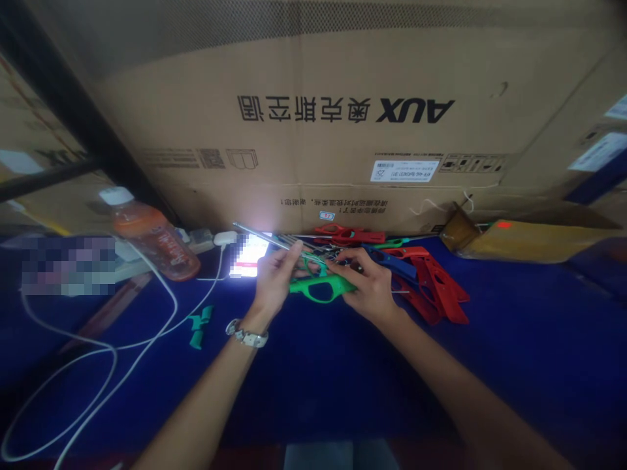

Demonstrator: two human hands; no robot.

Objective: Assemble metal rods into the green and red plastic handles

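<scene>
Both my hands meet over the blue-covered table, around a green long-nosed lighter handle [323, 289] with a finger loop. My left hand [275, 277] is closed on a thin metal tube [259, 236] that slants up to the left; its fingers are partly hidden behind the lighter. At the back end of the green handle, my right hand [371, 285] is closed, its thumb and forefinger pinching near the tube's inner end. Small parts between the fingertips are too blurred to make out. Just beyond my hands lie more metal tubes and red lighter handles [350, 235].
To the right lie red handle shells [438, 287] and a blue one [399, 262]. Small teal pieces [198, 326], a white cable [169, 307], a lit phone [249, 258] and a drink bottle [157, 238] are left. A large cardboard box [304, 156] stands behind.
</scene>
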